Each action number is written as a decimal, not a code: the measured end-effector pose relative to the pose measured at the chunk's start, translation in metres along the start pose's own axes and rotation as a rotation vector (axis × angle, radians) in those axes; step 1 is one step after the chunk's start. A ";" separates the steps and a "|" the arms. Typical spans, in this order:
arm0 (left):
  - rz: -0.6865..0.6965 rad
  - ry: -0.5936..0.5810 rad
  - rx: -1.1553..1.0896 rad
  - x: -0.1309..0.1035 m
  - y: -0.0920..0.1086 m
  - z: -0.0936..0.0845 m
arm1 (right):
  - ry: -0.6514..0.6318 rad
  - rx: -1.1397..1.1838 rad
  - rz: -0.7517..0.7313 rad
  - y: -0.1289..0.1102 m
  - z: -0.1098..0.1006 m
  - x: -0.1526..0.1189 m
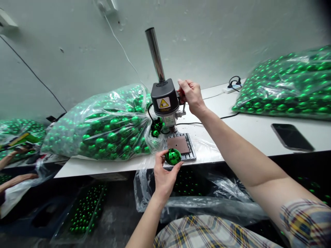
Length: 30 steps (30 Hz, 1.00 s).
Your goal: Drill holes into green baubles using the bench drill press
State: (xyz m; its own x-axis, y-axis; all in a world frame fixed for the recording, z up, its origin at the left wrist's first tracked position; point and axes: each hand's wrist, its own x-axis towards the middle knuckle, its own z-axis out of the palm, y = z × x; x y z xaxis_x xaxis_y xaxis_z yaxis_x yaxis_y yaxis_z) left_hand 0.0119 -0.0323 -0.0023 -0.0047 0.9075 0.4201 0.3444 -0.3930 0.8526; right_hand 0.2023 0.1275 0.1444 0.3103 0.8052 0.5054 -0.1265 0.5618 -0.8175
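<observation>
A shiny green ball (173, 156) is held between the thumb and fingers of my left hand (164, 172), at the front edge of the drill press base (190, 148). My right hand (190, 94) is closed round the lever on the right side of the drill press (164, 98), which has a black motor housing and a chrome column. A brown plate (178, 144) with a small dark hole lies on the base. The tip of the tool above the plate is hard to make out.
Clear bags of green balls stand left (111, 131) and right (289, 86). A phone (292, 137) lies at right, a power strip (231, 89) behind. Below are a clear bin of balls (85, 210) and a plastic-lined container (207, 203). Another person's hands (24, 177) show far left.
</observation>
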 end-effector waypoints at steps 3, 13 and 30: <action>0.061 0.037 0.036 -0.003 0.005 -0.001 | -0.013 -0.007 0.004 0.002 -0.001 0.001; 0.228 0.033 -0.039 -0.013 0.021 -0.004 | 0.021 -0.065 -0.038 0.006 -0.001 0.001; -0.093 -0.066 -0.365 -0.014 0.025 -0.006 | 0.050 -0.038 -0.105 0.010 0.000 0.001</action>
State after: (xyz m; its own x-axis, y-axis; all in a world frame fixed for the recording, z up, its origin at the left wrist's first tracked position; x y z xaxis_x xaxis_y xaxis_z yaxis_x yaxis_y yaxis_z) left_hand 0.0148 -0.0555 0.0150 0.0442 0.9448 0.3247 -0.0115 -0.3245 0.9458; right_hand 0.2015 0.1337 0.1364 0.3669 0.7313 0.5749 -0.0555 0.6341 -0.7712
